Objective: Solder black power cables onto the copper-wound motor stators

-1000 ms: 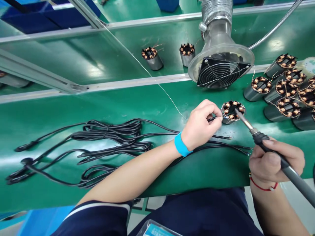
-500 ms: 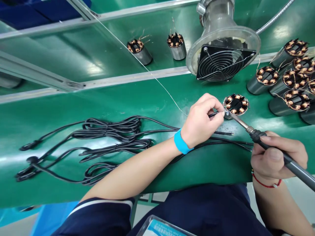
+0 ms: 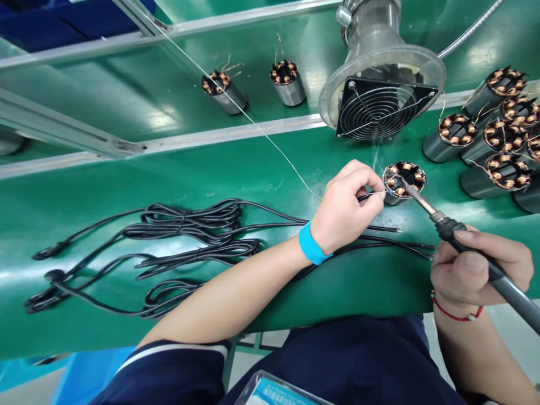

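Observation:
My right hand (image 3: 481, 270) is wrapped round a soldering iron (image 3: 500, 278). The iron's tip lies over the near stator (image 3: 400, 190), a steel cylinder with copper coils in a ring on top. At the stator's left rim, my left hand (image 3: 350, 202) pinches the end of a black cable (image 3: 366, 196). A thin solder wire (image 3: 280, 151) runs down from the upper left into the same hand; its end is hidden by the fingers. Thin smoke (image 3: 375, 154) rises beside the stator.
A fume extractor (image 3: 382, 107) with a black fan grille hangs above the stator. Several stators (image 3: 458, 132) stand at the right. Bundled black cables (image 3: 189, 222) lie at the left. Two more stators (image 3: 288, 83) stand behind the metal rail (image 3: 228, 132).
The soldering iron has lifted from the wire end near my left fingers and shifted over the stator. Smoke has appeared. The two stators behind the rail have moved left. My left hand stays still.

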Tool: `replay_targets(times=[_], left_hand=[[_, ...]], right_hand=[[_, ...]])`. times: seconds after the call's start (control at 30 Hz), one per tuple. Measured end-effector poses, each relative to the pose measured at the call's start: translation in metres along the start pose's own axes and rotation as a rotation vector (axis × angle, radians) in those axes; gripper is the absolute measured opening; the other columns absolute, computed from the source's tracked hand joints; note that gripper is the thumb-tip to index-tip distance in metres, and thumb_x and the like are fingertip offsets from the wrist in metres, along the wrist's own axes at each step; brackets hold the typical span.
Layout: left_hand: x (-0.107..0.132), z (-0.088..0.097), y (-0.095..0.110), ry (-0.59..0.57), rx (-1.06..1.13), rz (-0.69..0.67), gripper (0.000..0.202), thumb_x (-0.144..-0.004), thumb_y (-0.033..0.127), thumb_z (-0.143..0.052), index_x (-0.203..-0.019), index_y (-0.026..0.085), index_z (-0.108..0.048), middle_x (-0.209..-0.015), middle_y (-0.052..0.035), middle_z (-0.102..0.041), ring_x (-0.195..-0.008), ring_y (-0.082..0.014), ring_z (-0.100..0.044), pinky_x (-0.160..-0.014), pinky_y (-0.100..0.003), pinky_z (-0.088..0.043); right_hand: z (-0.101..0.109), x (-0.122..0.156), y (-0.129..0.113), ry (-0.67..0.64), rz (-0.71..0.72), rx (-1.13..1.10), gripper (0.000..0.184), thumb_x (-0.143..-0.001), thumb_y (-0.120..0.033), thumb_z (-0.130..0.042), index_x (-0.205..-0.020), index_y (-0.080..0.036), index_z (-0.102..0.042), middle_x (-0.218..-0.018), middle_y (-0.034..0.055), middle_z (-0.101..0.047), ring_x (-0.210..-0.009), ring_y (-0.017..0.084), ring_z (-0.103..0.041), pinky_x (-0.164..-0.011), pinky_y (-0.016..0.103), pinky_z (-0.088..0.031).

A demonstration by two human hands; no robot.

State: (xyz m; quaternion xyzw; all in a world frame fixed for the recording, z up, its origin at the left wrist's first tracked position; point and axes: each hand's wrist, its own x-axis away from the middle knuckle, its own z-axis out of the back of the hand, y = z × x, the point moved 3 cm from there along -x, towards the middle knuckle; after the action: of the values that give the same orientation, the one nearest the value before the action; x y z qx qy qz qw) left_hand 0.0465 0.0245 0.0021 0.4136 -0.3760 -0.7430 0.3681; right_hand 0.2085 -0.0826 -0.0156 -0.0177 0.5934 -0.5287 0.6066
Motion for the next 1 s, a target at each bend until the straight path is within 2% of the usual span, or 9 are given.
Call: replay_targets(times=[0.1,0.3,0.47,0.57,0.63,0.73,0.83,0.93,1.0], left_hand=[[0.000,-0.001,-0.001,0.005,-0.001,-0.027,0.016,-0.075,0.002,-0.056,-0.068,0.017,-0.057,-0.078,-0.0006,-0.060,-0.071,-0.0112,-0.051,-0.062,-0.024,-0.042],[0.000,-0.001,-0.003,0.015,-0.018,-0.072,0.014,-0.077,0.004,-0.057,-0.070,0.017,-0.057,-0.079,-0.0008,-0.060,-0.073,-0.0113,-0.053,-0.063,-0.023,-0.044],[0.001,-0.002,-0.004,0.028,0.002,-0.119,0.013,-0.079,0.005,-0.057,-0.073,0.016,-0.057,-0.081,-0.0013,-0.059,-0.075,-0.0115,-0.055,-0.066,-0.023,-0.046],[0.001,-0.002,-0.005,0.026,0.024,-0.152,0.014,-0.079,0.005,-0.056,-0.073,0.016,-0.056,-0.081,-0.0016,-0.059,-0.078,-0.0120,-0.055,-0.069,-0.024,-0.047],[0.000,-0.002,-0.006,0.014,0.047,-0.141,0.013,-0.079,0.006,-0.056,-0.072,0.016,-0.056,-0.081,-0.0016,-0.058,-0.080,-0.0123,-0.055,-0.071,-0.025,-0.047],[-0.002,0.000,-0.011,-0.032,0.161,0.013,0.007,-0.079,0.010,-0.058,-0.080,0.016,-0.055,-0.083,-0.0002,-0.057,-0.069,-0.0090,-0.052,-0.064,-0.023,-0.045],[-0.005,0.001,-0.019,-0.175,0.374,0.345,0.017,-0.079,0.018,-0.063,-0.093,0.016,-0.053,-0.085,0.0014,-0.057,-0.052,-0.0045,-0.047,-0.047,-0.020,-0.038],[-0.006,0.000,-0.022,-0.398,0.508,0.576,0.011,-0.083,0.024,-0.061,-0.084,0.013,-0.056,-0.071,0.0021,-0.057,-0.045,-0.0036,-0.044,-0.040,-0.017,-0.032],[-0.008,0.002,-0.023,-0.416,0.582,0.635,0.015,-0.083,0.024,-0.061,-0.074,0.012,-0.058,-0.065,0.0014,-0.058,-0.044,-0.0024,-0.040,-0.039,-0.015,-0.028]], right_hand=[[0.001,-0.005,-0.011,0.114,0.219,-0.013,0.019,-0.090,-0.026,-0.062,-0.104,-0.016,-0.070,-0.056,-0.0031,-0.056,-0.043,0.011,-0.052,-0.044,0.026,-0.042],[-0.006,-0.002,-0.010,0.037,0.154,-0.028,0.037,-0.084,-0.012,-0.067,-0.120,-0.018,-0.067,-0.077,0.0003,-0.067,-0.057,0.011,-0.062,-0.052,0.024,-0.051],[-0.011,-0.009,-0.013,-0.019,-0.100,-0.082,0.046,-0.094,-0.019,-0.055,-0.139,-0.028,-0.049,-0.103,0.0028,-0.071,-0.073,0.016,-0.071,-0.061,0.030,-0.060],[-0.012,-0.025,-0.016,-0.177,-0.200,0.080,0.039,-0.097,-0.025,-0.054,-0.136,-0.028,-0.050,-0.106,0.0035,-0.072,-0.094,0.021,-0.072,-0.083,0.039,-0.060],[-0.014,-0.037,-0.016,-0.305,-0.190,0.181,0.037,-0.095,-0.027,-0.056,-0.131,-0.027,-0.052,-0.113,0.0049,-0.071,-0.106,0.022,-0.068,-0.091,0.040,-0.057],[-0.018,-0.047,-0.015,-0.420,-0.160,0.199,0.040,-0.093,-0.029,-0.058,-0.132,-0.026,-0.050,-0.116,0.0057,-0.069,-0.107,0.021,-0.068,-0.089,0.036,-0.057],[-0.022,-0.048,-0.011,-0.367,-0.215,0.229,0.037,-0.095,-0.031,-0.055,-0.131,-0.026,-0.050,-0.105,0.0040,-0.072,-0.101,0.020,-0.069,-0.086,0.036,-0.056],[-0.027,-0.045,-0.001,-0.260,-0.277,0.270,0.035,-0.098,-0.033,-0.047,-0.132,-0.024,-0.048,-0.096,0.0039,-0.074,-0.100,0.021,-0.069,-0.093,0.043,-0.052],[-0.034,-0.043,0.007,-0.265,-0.271,0.265,0.032,-0.099,-0.031,-0.043,-0.130,-0.023,-0.047,-0.097,0.0048,-0.074,-0.103,0.023,-0.068,-0.097,0.048,-0.049]])
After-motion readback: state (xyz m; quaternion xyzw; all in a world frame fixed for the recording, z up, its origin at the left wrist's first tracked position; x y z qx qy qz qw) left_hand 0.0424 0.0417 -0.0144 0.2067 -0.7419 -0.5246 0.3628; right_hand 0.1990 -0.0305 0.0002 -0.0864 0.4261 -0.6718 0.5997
